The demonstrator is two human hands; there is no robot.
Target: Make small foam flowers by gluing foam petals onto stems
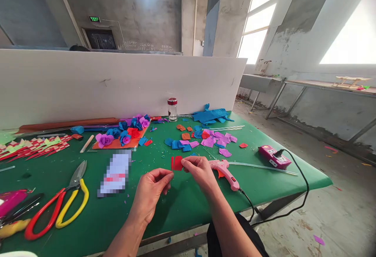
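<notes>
My right hand (200, 171) pinches a small red crepe-paper piece (178, 163) between thumb and fingertips, above the green table. Just left of it, my left hand (154, 184) is closed in a pinch on a thin stem, whose narrow red tip (172, 162) rises above the fingertips. The tip and the paper are very close; whether they touch I cannot tell. Beyond my right hand lies a pink glue gun (225, 171) with a clear glue stick (264, 168) at its back end. Loose purple petals (209, 142) and blue petals (176, 144) are scattered past both hands.
Red-and-yellow-handled scissors (75, 188) lie at left, near a blurred-out pale rectangle (115, 173). Finished paper flowers (125, 136) rest on an orange sheet. A lidded glass jar (172, 110) stands before a white partition (132, 81). A pink power strip (273, 157) sits at right, its cable hanging over the edge.
</notes>
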